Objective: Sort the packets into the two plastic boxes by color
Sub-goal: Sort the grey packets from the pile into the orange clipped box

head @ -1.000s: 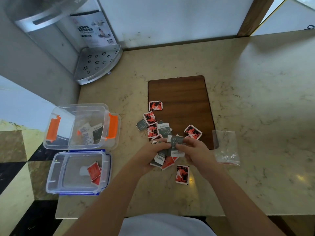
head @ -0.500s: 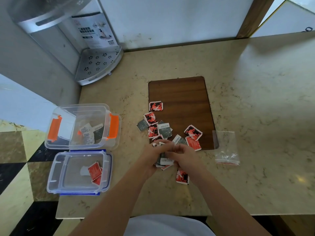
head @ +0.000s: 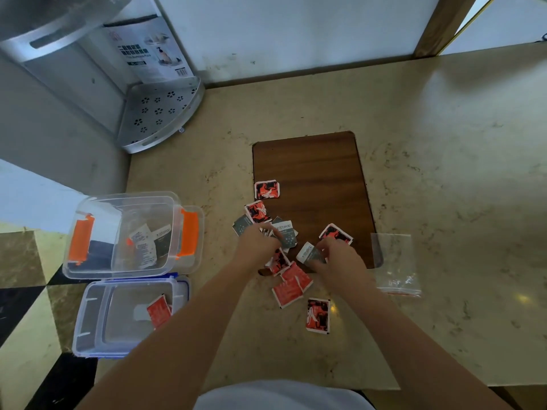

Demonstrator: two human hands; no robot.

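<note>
So we are still early in the sort, judging by how the packets lie. Our orange-latched box (head: 124,232) holds a few grey and white packets (head: 148,244), and the blue-rimmed box (head: 130,316) nearer to us holds what looks like one or two red packets (head: 158,312); the clear plastic blurs them, so we cannot count for sure. Most of the pile remains loose on the marble counter (head: 444,173) and on the near end of the wooden board (head: 307,170).

Our left hand (head: 259,247) is down on the middle of the pile, fingers curled over a grey packet (head: 285,232), though we cannot tell whether it actually grips one. Our right hand (head: 337,258) pinches a grey packet with a white end (head: 307,253) between thumb and fingertips, lifted a little off the heap.

Left to sort, as far as we can see: red packets at the board's left edge (head: 267,189), one just below it (head: 257,211), one by our right hand (head: 336,233), a couple of plain red ones (head: 291,284) close to our wrists, and one lying apart nearer to us (head: 318,315). Another grey one (head: 242,224) peeks out by our left hand. An empty zip bag (head: 395,261) lies off to the right, beside the board.

We judge well under half is done; the grey one in our right hand belongs in the orange-latched box.
</note>
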